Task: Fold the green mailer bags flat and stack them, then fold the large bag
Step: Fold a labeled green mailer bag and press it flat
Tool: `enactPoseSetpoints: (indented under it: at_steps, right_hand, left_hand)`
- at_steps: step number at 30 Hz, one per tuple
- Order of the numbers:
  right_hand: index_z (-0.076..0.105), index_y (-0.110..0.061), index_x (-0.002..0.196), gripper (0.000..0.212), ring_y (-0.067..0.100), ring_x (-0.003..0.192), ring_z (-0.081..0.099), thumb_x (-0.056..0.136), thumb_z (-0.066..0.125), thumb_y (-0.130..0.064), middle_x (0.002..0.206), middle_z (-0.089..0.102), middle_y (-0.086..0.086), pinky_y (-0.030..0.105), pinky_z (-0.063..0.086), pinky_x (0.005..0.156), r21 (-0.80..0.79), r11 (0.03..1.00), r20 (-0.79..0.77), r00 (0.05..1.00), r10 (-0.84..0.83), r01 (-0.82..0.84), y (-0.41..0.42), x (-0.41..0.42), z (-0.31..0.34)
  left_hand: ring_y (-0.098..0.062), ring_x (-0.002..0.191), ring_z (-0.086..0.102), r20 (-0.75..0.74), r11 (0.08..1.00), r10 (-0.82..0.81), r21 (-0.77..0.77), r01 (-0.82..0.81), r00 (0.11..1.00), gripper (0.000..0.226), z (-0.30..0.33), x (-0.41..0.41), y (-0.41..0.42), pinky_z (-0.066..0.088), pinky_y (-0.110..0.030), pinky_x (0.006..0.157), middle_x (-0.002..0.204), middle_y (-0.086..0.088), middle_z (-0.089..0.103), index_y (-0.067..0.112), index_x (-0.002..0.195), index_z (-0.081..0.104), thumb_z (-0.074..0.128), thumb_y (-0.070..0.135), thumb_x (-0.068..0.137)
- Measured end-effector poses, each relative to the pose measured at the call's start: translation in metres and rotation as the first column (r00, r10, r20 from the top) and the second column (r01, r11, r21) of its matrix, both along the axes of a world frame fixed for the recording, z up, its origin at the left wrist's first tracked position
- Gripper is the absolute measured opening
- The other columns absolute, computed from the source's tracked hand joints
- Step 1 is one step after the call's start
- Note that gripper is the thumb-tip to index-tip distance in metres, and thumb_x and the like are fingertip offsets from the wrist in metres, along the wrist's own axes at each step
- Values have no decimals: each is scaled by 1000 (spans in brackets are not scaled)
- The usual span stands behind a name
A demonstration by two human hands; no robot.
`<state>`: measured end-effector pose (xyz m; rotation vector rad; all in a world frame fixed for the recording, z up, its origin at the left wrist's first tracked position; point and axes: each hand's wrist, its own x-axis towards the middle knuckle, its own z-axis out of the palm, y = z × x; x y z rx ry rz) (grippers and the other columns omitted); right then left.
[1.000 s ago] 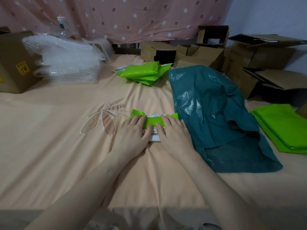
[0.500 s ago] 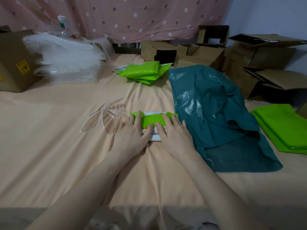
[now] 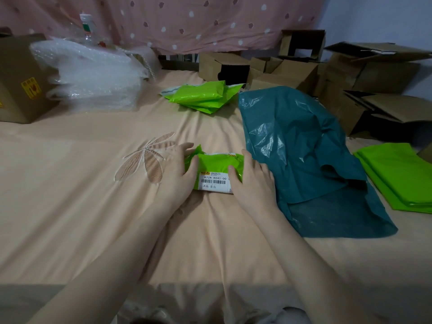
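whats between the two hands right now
In the head view, a folded green mailer bag with a white barcode label lies between the left hand and right hand, which grip its two ends.

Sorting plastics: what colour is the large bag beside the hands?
Dark teal large bag, seen in the head view, the only one.

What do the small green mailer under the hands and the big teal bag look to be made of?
Green mailer: looks like smooth plastic film with a slight sheen; the paper-looking label is matte white. Teal bag: thin glossy plastic, judging by sharp crinkles and bright glare patches; its lower flap looks duller.
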<state>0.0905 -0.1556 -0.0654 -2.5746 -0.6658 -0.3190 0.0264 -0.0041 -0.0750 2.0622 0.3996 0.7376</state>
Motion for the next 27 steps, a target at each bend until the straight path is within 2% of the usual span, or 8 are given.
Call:
enactPoseSetpoints:
  at_steps: [5,9,12,14,17,21,24,27]
  right_hand:
    - [34,-13,137,51,33,111,47,93,42,-37,122,57,14,42,32,94,27,1000,12,1000,2,-2,0,0,1]
    - [35,-12,137,52,35,109,48,91,47,-33,124,56,16,42,36,95,126,992,-14,999,29,-27,-1,1,3]
    - [35,-12,137,56,34,116,46,88,54,-31,130,52,14,40,38,97,281,958,-107,990,87,-54,-4,4,5]
    - [32,-12,140,62,28,125,41,87,58,-27,138,44,12,34,34,101,398,915,-165,976,139,-63,-10,6,10]
    - [27,-15,144,69,18,133,32,85,63,-23,145,34,6,20,25,102,516,852,-198,957,212,-82,-19,9,21]
    - [31,-22,143,68,11,135,31,85,65,-31,146,35,-2,25,25,109,572,804,-166,938,305,-161,-33,13,47]
    - [41,-26,138,61,5,127,43,84,66,-37,139,48,-7,29,33,109,577,768,-169,879,446,-279,-48,13,69]
    - [56,-22,122,45,8,110,60,82,68,-37,118,65,-6,31,48,96,608,707,-242,764,598,-362,-64,9,86]
  left_hand:
    - [-2,101,59,131,948,33,-318,10,991,30,9,7,-1,41,-7,80,110,2,66,19,116,52,60,11,88]
    - [-13,95,62,210,746,153,-666,26,966,29,21,13,-2,47,-23,85,104,-2,66,17,110,54,66,10,84]
    - [-6,80,63,206,655,205,-755,22,957,36,30,14,-5,51,-14,67,102,-3,63,13,111,53,65,-2,81]
    - [-7,83,64,242,609,188,-789,81,952,40,37,11,-7,54,-20,70,105,-3,63,12,115,53,64,-4,80]
    - [-9,84,67,329,604,92,-769,210,940,43,51,4,-11,55,-23,69,105,-2,65,16,117,53,63,-5,80]
    - [-16,90,66,454,653,-145,-624,429,879,51,78,-3,-16,55,-28,73,105,-8,65,20,117,53,67,-4,74]
    - [-12,88,66,452,701,-343,-460,545,823,51,101,-8,-26,54,-25,72,99,-3,67,17,120,52,64,-6,75]
    - [-6,79,67,411,728,-473,-316,608,779,44,120,-9,-42,53,-21,69,90,7,72,17,111,54,61,-13,79]
